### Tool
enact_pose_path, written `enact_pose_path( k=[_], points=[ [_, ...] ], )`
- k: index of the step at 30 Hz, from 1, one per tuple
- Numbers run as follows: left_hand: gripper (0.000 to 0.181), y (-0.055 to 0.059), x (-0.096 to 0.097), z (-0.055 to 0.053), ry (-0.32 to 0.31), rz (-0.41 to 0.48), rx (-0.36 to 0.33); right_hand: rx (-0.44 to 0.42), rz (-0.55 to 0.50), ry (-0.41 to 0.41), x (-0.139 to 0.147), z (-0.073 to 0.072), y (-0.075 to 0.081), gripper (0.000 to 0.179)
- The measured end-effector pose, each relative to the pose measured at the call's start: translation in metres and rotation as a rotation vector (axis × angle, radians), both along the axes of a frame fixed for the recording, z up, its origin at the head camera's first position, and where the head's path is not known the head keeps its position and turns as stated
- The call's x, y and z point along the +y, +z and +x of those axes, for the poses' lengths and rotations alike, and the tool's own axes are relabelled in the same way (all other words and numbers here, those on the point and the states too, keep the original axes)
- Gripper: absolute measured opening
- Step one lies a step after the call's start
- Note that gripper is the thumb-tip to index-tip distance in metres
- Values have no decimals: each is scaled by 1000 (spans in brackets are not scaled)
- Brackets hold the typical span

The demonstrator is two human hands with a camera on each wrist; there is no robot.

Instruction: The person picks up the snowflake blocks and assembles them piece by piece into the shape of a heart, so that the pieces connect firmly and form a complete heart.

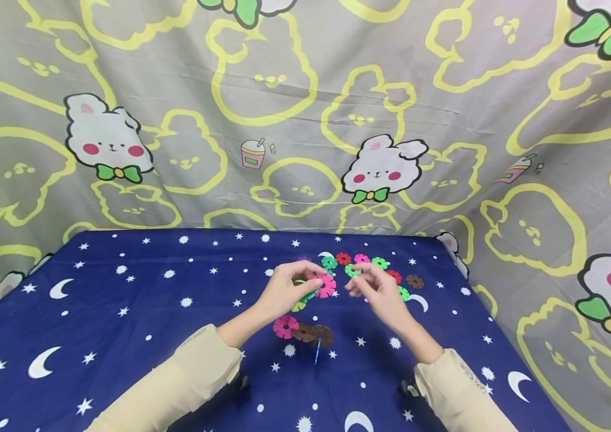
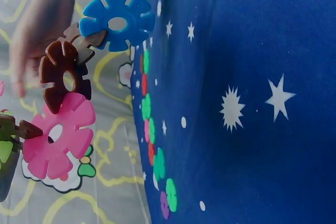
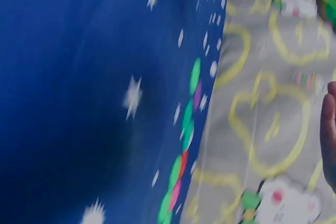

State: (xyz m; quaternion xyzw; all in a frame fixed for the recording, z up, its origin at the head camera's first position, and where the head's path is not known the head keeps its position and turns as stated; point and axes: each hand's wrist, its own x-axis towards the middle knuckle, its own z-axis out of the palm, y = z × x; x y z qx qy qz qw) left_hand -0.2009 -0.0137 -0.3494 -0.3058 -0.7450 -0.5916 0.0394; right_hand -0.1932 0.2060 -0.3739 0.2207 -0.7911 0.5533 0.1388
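My left hand (image 1: pixel 286 293) pinches a chain of slotted plastic snowflake discs in the air above the table. A pink disc (image 1: pixel 325 285) stands at its fingertips, with green ones partly hidden behind the fingers. Lower down the chain hang another pink disc (image 2: pixel 76 137), brown discs (image 2: pixel 52 72) and a blue disc (image 2: pixel 137 23), which appears edge-on in the head view. Facing the left hand, a short gap from the upper pink disc, is my right hand (image 1: pixel 386 297). Its fingers are loosely bent and nothing shows between them. Only its edge enters the right wrist view.
Loose discs lie on the dark blue star-patterned cloth (image 1: pixel 176 342) beyond the hands, among them a red disc (image 1: pixel 343 258), a teal disc (image 1: pixel 329 262) and a brown disc (image 1: pixel 415 281). A patterned grey curtain (image 1: pixel 176 78) hangs behind the table and at its right.
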Motion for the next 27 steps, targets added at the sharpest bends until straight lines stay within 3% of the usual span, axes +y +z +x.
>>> enact_pose_path(
  k=[3, 8, 15, 19, 23, 27],
  points=[
    [15, 0, -2, 0, -1, 0, -3, -57, 38, -114, 21, -13, -5, 21],
    [16, -2, -4, -1, 0, 2, -6, -165, 276, -297, 57, -31, -17, 28],
    [16, -1, -6, 0, -30, 16, -17, -354, 532, -277, 93, -41, -34, 38],
    [16, 0, -7, 1, -43, 19, -12, -356, 627, -263, 104, -45, -43, 34],
    [17, 0, -8, 0, -45, 22, -10, -353, 655, -248, 108, -47, -50, 25],
    [17, 0, -9, 0, -37, 19, -25, -357, 702, -259, 108, -48, -54, 27]
  ],
)
